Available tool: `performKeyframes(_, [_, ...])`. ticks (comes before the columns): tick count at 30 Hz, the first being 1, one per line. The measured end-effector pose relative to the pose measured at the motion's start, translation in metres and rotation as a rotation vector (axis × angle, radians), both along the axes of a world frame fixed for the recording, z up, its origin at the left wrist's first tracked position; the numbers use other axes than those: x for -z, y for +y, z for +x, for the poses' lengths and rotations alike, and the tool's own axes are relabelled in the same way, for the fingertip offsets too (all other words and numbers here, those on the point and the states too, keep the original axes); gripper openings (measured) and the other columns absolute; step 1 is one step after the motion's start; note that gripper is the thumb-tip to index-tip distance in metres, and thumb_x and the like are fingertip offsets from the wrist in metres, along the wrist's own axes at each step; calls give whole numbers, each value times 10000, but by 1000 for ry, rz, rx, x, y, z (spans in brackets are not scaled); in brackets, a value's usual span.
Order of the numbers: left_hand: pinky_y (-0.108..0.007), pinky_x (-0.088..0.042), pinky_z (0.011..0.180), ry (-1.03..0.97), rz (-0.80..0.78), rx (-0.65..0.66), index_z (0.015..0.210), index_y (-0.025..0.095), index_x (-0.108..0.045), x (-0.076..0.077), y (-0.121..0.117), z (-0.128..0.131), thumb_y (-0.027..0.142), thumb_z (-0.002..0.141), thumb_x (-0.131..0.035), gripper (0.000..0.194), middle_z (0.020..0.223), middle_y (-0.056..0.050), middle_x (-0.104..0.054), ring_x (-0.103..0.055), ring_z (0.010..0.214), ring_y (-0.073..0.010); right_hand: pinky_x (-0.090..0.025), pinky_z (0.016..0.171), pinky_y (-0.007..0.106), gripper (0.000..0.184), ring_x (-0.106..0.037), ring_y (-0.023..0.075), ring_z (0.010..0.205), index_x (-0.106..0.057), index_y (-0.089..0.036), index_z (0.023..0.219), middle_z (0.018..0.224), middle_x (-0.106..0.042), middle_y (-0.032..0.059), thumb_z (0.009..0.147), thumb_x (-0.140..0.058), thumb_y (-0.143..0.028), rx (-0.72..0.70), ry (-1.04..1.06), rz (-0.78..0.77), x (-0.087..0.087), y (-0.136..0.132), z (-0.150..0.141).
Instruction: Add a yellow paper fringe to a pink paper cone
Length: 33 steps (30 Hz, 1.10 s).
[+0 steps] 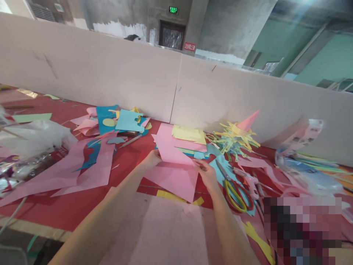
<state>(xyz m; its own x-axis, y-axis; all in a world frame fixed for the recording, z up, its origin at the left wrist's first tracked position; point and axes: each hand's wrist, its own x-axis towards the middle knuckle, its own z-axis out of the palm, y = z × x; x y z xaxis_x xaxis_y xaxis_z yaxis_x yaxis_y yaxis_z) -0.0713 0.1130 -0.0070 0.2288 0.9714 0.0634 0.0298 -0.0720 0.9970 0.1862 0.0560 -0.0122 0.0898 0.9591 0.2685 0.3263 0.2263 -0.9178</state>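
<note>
A pink sheet of paper (175, 178) lies in front of me, bent or creased across its middle, with its upper part raised. My left hand (154, 158) pinches its left edge near the bend. On the opposite side, the thumb and fingers of my right hand (205, 171) are closed on the right edge. Just beyond the sheet is a stack of yellow paper (189, 134) on pink and blue sheets. Scissors (233, 193) with yellow and red handles rest right of my right forearm, beside a pink glue gun (249, 182).
A white partition (124, 81) closes off the back of the red table (129, 152). Paper scraps (129, 119) and a plastic bag (35, 134) lie left. A fringed paper piece with a pink cone (248, 121) stands back right, near plastic packets (311, 173). The lower right corner is pixelated.
</note>
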Motion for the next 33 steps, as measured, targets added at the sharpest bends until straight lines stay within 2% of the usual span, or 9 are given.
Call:
performKeyframes(8, [-408, -476, 834, -47, 120, -48, 851, 113, -662, 2, -7, 12, 279, 480, -791, 427, 908, -126, -708, -608, 963, -310, -437, 884, 362, 344, -591, 240, 1004, -670, -213, 991, 1033, -676, 63, 756, -587, -451, 32, -7, -16, -1, 0, -2])
performKeyframes(15, [-406, -469, 857, -55, 166, -30, 868, 111, -658, 8, -6, 7, 296, 499, -783, 431, 947, -129, -699, -605, 970, -302, -426, 889, 390, 326, -610, 261, 956, -705, -206, 875, 956, -700, 68, 733, -596, -479, 59, -33, -50, -2, -1, 3])
performKeyframes(20, [-402, -457, 883, -41, 167, -104, 855, 135, -652, 15, 0, 5, 268, 541, -750, 355, 976, -108, -691, -579, 1011, -291, -454, 842, 371, 306, -622, 249, 916, -701, -205, 851, 936, -702, 68, 713, -618, -465, 32, -22, -74, -3, -1, 3])
performKeyframes(27, [-416, -446, 898, -18, 156, -145, 819, 133, -644, 19, 3, 3, 216, 553, -726, 290, 922, -96, -692, -582, 992, -287, -476, 799, 344, 319, -630, 226, 893, -686, -195, 929, 985, -689, 66, 698, -646, -413, -35, -7, -109, -4, -3, 4])
performKeyframes(33, [-425, -419, 940, -31, 140, -85, 918, 139, -633, 13, -2, 2, 261, 562, -749, 394, 964, -108, -680, -542, 1070, -297, -485, 777, 342, 361, -636, 223, 869, -689, -199, 977, 983, -694, 67, 684, -665, -408, -66, -10, -141, -8, -7, 5])
